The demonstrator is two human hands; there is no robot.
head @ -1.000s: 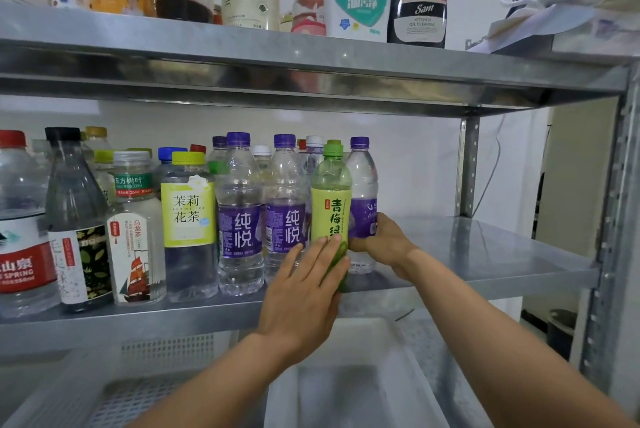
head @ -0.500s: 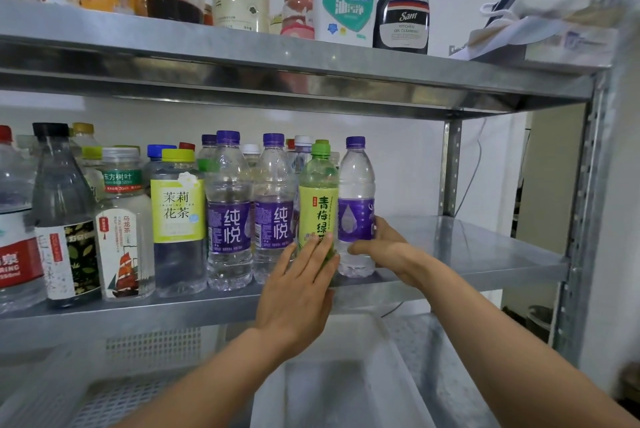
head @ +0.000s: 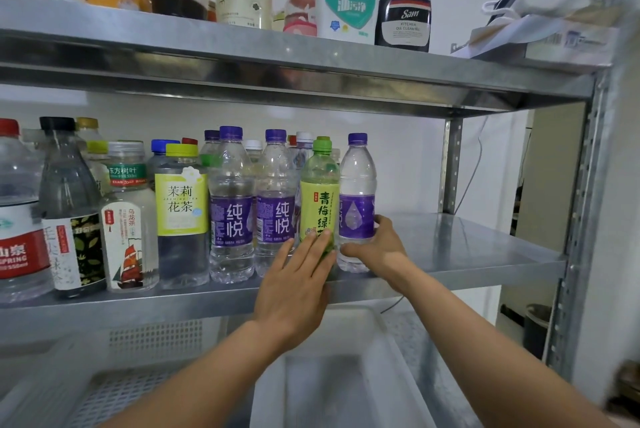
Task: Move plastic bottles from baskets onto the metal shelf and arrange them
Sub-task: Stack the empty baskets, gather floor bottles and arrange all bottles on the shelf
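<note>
The green bottle (head: 319, 199) stands on the shelf (head: 467, 247), with the left hand (head: 294, 289) laid flat against its lower front, fingers straight. Just right of that hand, the right hand (head: 379, 247) grasps the water bottle (head: 357, 185) low down, touching the green one. A white basket (head: 349, 327) sits below both wrists.

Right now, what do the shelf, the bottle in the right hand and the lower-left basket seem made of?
Shelf: metal, probably galvanised steel; dull grey mottled sheen with blurred reflections. Bottle, gripped by the right hand: clear glossy plastic; the wall shows through it. Lower-left basket: seemingly matte whitish plastic, with a moulded grid of holes.
</note>
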